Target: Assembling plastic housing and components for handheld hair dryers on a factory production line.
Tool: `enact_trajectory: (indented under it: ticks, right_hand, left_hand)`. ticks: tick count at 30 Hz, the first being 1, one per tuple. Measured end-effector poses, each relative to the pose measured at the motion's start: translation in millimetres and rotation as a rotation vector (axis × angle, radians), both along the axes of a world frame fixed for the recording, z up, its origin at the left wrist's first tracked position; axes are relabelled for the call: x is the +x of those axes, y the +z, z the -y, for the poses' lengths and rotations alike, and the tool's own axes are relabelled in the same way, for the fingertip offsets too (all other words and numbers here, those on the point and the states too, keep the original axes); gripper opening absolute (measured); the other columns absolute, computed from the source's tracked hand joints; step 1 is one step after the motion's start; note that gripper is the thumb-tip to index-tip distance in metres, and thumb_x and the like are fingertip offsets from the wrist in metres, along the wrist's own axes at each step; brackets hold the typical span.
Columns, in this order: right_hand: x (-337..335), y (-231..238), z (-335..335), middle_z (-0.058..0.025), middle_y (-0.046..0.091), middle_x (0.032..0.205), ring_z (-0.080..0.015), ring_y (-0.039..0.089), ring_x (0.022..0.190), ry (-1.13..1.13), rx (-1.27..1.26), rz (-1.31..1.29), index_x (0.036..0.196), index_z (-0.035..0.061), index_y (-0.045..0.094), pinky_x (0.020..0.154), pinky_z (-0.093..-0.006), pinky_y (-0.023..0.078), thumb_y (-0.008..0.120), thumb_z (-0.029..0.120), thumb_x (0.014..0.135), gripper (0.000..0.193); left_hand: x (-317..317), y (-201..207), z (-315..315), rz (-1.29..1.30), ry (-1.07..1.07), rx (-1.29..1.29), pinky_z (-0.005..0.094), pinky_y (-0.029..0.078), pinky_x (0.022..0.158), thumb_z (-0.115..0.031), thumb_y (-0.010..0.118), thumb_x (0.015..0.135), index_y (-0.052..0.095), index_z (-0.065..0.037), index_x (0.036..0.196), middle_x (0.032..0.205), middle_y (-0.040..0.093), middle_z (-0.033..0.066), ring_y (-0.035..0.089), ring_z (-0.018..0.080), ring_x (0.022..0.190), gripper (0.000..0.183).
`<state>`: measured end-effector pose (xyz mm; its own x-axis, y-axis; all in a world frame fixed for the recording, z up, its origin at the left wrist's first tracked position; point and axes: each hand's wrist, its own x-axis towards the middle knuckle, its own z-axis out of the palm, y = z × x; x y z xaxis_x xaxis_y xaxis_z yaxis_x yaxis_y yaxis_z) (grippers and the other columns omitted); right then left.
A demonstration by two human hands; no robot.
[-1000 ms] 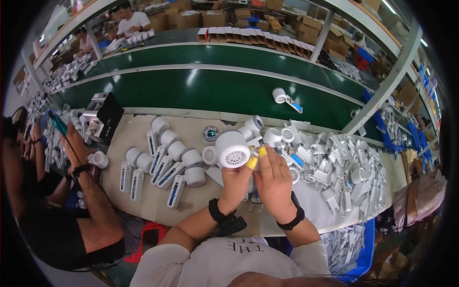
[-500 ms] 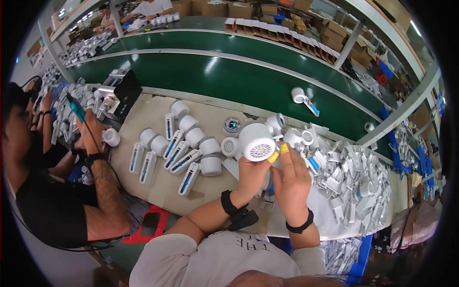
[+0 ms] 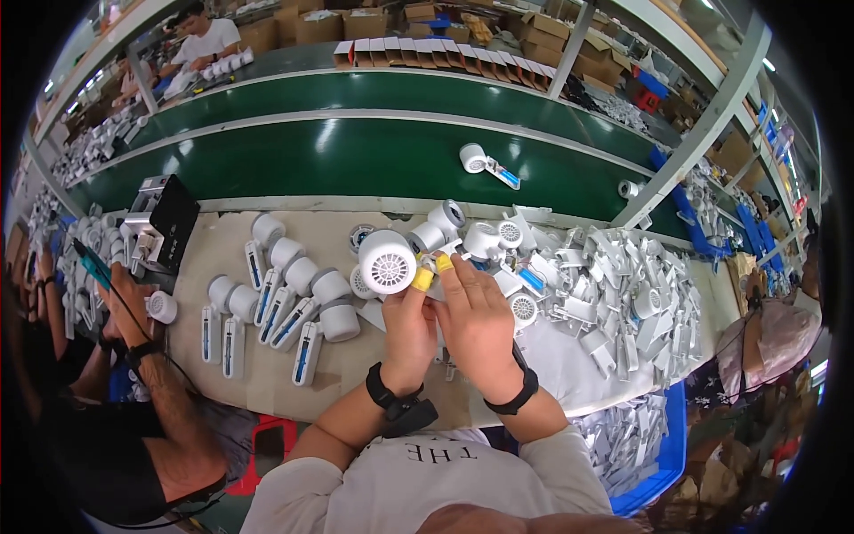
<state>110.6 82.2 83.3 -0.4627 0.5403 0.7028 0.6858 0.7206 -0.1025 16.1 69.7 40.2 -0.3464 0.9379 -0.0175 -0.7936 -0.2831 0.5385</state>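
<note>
Left hand (image 3: 410,340) and right hand (image 3: 478,325) together grip fan (image 3: 382,246) over bench (image 3: 262,378) — grille (image 3: 389,270) turned more squarely to view than half a second earlier; head white, round.

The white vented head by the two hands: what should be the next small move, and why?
Probably, hold the white vented head steady with the left hand and press gently beside it with the right hand. The yellow-covered fingertips of both hands are close together there, just right of the head; the exact contact is hidden.
</note>
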Motion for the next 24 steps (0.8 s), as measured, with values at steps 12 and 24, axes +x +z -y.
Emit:
enact_trajectory:
  ticks: [12,24]
  right_hand:
    - [34.2,-9.9,-10.6,-0.0107,0.059,0.095,-0.0195,0.058,0.083,0.358,-0.811,-0.428,0.111,0.0009,0.053,0.071,-0.0287,0.046,0.064,0.022,0.079,0.04]
    - [46.0,-16.2,-18.4,-0.0116,0.049,0.057,-0.0249,0.051,0.051,0.38,-0.273,-0.223,0.064,0.0013,0.05,0.044,-0.0324,0.037,0.066,0.04,0.073,0.043]
  left_hand:
    - [-26.0,14.1,7.1,-0.239,0.115,0.181,0.0373,0.048,0.084,-0.006,0.057,0.082,0.052,0.002,0.11,0.102,0.06,0.0137,0.06,0.0246,0.093,0.029]
    - [-29.5,36.4,-2.0,-0.103,-0.223,0.353,0.0363,0.049,0.081,-0.004,0.058,0.08,0.049,0.001,0.112,0.101,0.06,0.0169,0.06,0.0259,0.093,0.034]
